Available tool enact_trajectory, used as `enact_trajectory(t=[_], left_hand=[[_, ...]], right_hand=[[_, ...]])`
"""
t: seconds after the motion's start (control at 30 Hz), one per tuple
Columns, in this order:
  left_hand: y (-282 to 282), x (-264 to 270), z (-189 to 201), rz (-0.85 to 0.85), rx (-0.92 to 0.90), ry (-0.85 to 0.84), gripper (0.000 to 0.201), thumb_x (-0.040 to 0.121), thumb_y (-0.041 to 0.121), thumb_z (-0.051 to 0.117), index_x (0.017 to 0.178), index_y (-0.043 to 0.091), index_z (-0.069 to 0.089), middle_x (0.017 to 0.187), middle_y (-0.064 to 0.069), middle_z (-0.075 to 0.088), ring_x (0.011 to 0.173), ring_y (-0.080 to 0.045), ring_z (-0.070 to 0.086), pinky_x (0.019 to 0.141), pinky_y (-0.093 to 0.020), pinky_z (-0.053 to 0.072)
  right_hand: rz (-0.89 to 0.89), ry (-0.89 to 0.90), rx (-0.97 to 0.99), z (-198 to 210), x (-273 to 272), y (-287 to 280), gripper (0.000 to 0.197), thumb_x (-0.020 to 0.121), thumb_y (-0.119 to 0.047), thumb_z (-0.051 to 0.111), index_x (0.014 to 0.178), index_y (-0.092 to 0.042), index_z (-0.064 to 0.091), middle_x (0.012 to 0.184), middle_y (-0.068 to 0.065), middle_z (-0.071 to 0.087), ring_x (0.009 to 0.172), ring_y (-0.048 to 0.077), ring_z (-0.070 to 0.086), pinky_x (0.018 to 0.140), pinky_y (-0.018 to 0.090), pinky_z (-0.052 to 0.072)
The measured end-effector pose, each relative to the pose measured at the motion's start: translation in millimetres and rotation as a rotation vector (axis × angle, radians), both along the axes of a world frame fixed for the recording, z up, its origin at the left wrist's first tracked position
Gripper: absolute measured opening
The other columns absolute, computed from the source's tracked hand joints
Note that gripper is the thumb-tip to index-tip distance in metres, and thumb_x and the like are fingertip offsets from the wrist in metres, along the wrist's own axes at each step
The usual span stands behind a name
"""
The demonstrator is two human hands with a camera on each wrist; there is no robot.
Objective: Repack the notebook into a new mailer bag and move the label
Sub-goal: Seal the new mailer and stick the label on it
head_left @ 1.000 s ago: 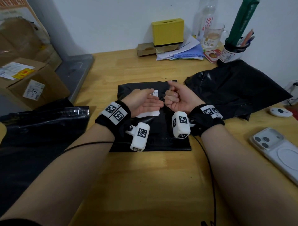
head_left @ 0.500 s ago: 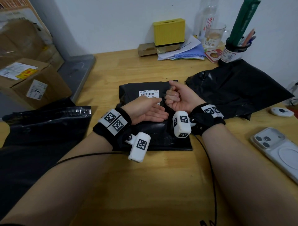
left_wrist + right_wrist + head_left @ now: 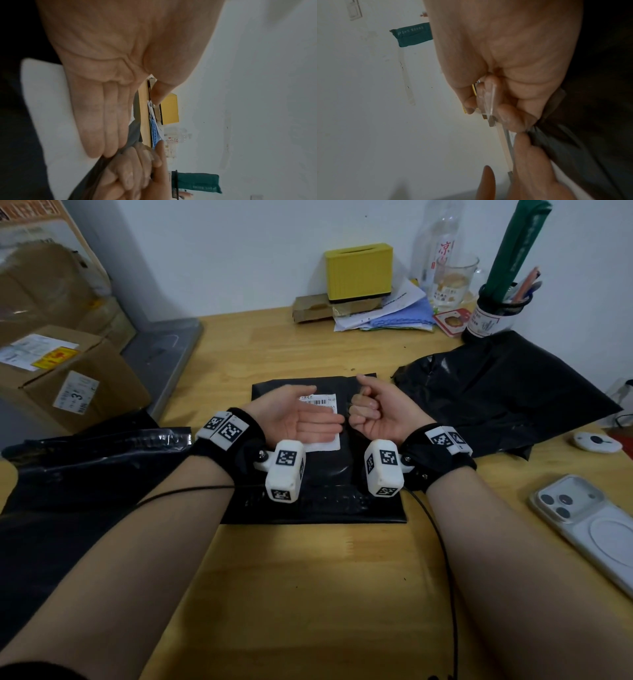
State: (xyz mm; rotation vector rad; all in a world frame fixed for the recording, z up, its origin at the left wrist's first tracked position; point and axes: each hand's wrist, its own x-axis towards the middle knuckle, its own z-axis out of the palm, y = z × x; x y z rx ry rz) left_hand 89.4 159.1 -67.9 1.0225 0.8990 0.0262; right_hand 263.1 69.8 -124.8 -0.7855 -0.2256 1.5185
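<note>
Smoothing the label (image 3: pixel 320 422) onto the mailer bag (image 3: pixel 313 474), mid-bench (image 3: pixel 308 577): left hand (image 3: pixel 298 419), grip flat, fingers straight, presses it. Right hand (image 3: pixel 373 410), grip curled, pinches what looks like a clear strip, likely backing or tape. Notebook unseen, presumably inside. Next: press the corners, discard the strip. Room: bare bench toward the person; second black bag (image 3: pixel 507 392) near right, phone (image 3: pixel 589 525) beyond.
</note>
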Motion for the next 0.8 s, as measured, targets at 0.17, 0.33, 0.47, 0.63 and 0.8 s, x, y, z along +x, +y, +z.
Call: enact_trajectory(t=[0.17, 0.33, 0.47, 0.63, 0.8], left_hand=[[15.1, 16.2, 1.6, 0.102, 0.033, -0.019, 0.048, 0.105, 0.033, 0.040, 0.127, -0.007, 0.054, 0.110, -0.021, 0.073, 0.095, -0.033, 0.073, 0.076, -0.042, 0.062], [29.6, 29.6, 5.4, 0.213, 0.016, -0.042, 0.043, 0.105, 0.029, 0.040, 0.129, -0.006, 0.049, 0.110, -0.023, 0.072, 0.092, -0.038, 0.073, 0.075, -0.048, 0.061], [39.4, 33.6, 2.9, 0.346, -0.001, -0.119, 0.049, 0.102, 0.032, 0.047, 0.131, -0.008, 0.046, 0.115, -0.023, 0.070, 0.099, -0.039, 0.070, 0.077, -0.047, 0.060], [41.1, 26.7, -0.7, 0.343, 0.081, -0.188, 0.053, 0.100, 0.039, 0.051, 0.129, -0.005, 0.053, 0.125, -0.022, 0.064, 0.108, -0.033, 0.068, 0.091, -0.041, 0.057], [27.3, 10.3, -8.8, 0.140, 0.011, -0.163, 0.051, 0.103, 0.039, 0.045, 0.123, -0.006, 0.058, 0.119, -0.024, 0.068, 0.108, -0.032, 0.070, 0.090, -0.037, 0.058]], right_hand=[[-0.012, -0.007, 0.004, -0.4, -0.6, -0.1, 0.050, 0.104, -0.031, 0.050, 0.055, -0.018, 0.047, 0.041, -0.006, 0.028, 0.033, 0.008, 0.024, 0.043, 0.022, 0.032], [-0.022, -0.033, 0.004, -1.6, -2.3, -0.1, 0.049, 0.104, -0.030, 0.050, 0.057, -0.018, 0.046, 0.041, -0.006, 0.028, 0.032, 0.009, 0.024, 0.040, 0.022, 0.032], [-0.021, -0.030, 0.002, -0.6, -1.4, -0.3, 0.051, 0.104, -0.031, 0.050, 0.055, -0.018, 0.047, 0.040, -0.006, 0.028, 0.032, 0.009, 0.024, 0.041, 0.022, 0.031], [-0.007, -0.003, 0.004, 0.0, -1.2, 0.3, 0.051, 0.104, -0.031, 0.050, 0.055, -0.018, 0.047, 0.041, -0.006, 0.028, 0.033, 0.009, 0.024, 0.042, 0.022, 0.029], [0.008, 0.003, 0.001, -1.6, -0.2, 2.3, 0.050, 0.104, -0.032, 0.050, 0.056, -0.018, 0.048, 0.042, -0.006, 0.028, 0.034, 0.009, 0.024, 0.043, 0.023, 0.032]])
